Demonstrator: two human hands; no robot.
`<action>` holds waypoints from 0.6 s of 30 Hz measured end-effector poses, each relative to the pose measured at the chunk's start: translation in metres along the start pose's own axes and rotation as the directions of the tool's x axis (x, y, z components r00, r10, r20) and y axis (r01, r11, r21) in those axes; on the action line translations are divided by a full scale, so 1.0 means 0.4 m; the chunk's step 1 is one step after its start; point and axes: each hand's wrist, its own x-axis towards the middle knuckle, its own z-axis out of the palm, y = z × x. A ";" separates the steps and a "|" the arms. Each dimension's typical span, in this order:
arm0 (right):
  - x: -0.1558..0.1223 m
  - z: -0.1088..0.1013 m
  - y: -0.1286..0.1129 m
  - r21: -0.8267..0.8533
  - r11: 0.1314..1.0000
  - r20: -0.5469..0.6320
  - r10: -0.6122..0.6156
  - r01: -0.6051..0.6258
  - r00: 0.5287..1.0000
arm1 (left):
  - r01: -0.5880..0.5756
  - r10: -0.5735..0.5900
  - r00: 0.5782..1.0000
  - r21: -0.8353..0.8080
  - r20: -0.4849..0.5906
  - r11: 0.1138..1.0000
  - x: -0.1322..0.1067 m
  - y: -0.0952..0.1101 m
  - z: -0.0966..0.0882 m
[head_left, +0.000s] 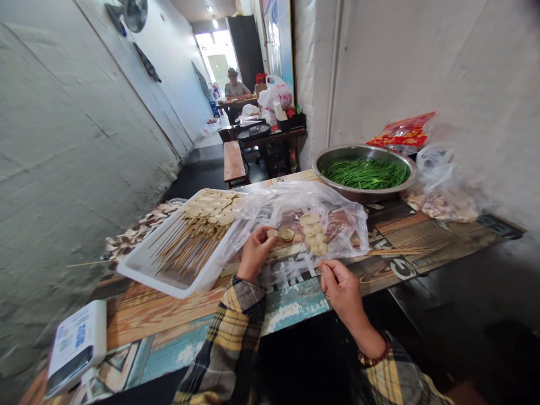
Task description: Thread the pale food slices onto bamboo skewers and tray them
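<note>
Hands: two, bare, seen by me through the head camera. Left hand [258, 250]: thumb and forefinger pinching what I take for a small pale slice [274, 233]. Right hand [342, 288]: thumb and fingertips pressed together at the near end of one skewer [314, 235], its stick mostly hidden from me; dark red bracelet [375, 354] on the wrist.

Skewer: just beyond the right fingertips, threaded with pale rounds, pointing away from me. Round piece [287, 234]: one, just right of the left fingertips. Plastic bag [343, 211]: clear, crumpled, spread beyond both hands. Tray [139, 274]: white, left of the left hand; in it, filled skewers [206, 216], food ends farther off, bare sticks towards me. Dark-edged slices [143, 225]: a heap left of the tray. Box [76, 346]: white, near side, well left of the left hand.

Loose sticks [403, 251]: right of the right hand. Bowl [363, 194]: metal, beyond the right hand, holding green stalks [365, 173]. Food bag [447, 199]: right of the bowl. Red packet [400, 130]: behind both. Person [237, 89]: far beyond the hands.
</note>
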 end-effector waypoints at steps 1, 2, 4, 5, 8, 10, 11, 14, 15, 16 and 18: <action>0.000 0.000 -0.001 0.000 1.000 0.001 0.002 -0.002 1.000 | -0.043 0.042 0.999 0.100 0.012 0.994 -0.001 -0.003 0.003; 0.001 0.000 -0.003 -0.003 1.000 0.002 0.000 0.000 1.000 | -0.090 0.090 0.996 0.199 0.009 0.976 -0.001 -0.007 0.005; 0.001 0.000 -0.004 -0.013 1.000 0.002 -0.005 0.005 1.000 | -0.155 0.169 0.986 0.349 -0.010 0.924 -0.001 -0.016 0.005; 0.002 0.000 -0.004 -0.017 1.000 0.003 -0.006 0.006 1.000 | -0.160 0.177 0.984 0.380 -0.011 0.911 0.000 -0.021 0.003; 0.002 0.000 -0.002 -0.008 1.000 0.014 0.000 0.000 1.000 | -0.117 0.116 0.993 0.338 0.023 0.934 0.006 -0.036 -0.001; 0.002 0.000 -0.001 0.006 1.000 0.025 -0.001 0.000 1.000 | -0.128 0.129 0.991 0.341 0.019 0.931 0.014 -0.043 0.002; 0.002 0.000 -0.001 0.009 1.000 0.028 -0.004 0.003 1.000 | -0.164 0.168 0.986 0.381 0.023 0.910 0.018 -0.045 0.005; 0.003 0.001 -0.002 0.002 1.000 0.030 -0.013 0.013 0.999 | -0.324 0.296 0.944 0.572 0.143 0.754 0.032 -0.045 0.022; 0.003 0.002 -0.003 -0.001 1.000 0.030 -0.015 0.015 0.999 | -0.373 0.316 0.926 0.619 0.205 0.691 0.037 -0.044 0.028; 0.004 0.002 -0.003 -0.001 1.000 0.029 -0.016 0.016 0.999 | -0.413 0.326 0.909 0.653 0.259 0.634 0.042 -0.042 0.034; 0.004 0.002 -0.002 0.004 1.000 0.029 -0.021 0.021 0.999 | -0.460 0.321 0.887 0.693 0.331 0.555 0.052 -0.038 0.043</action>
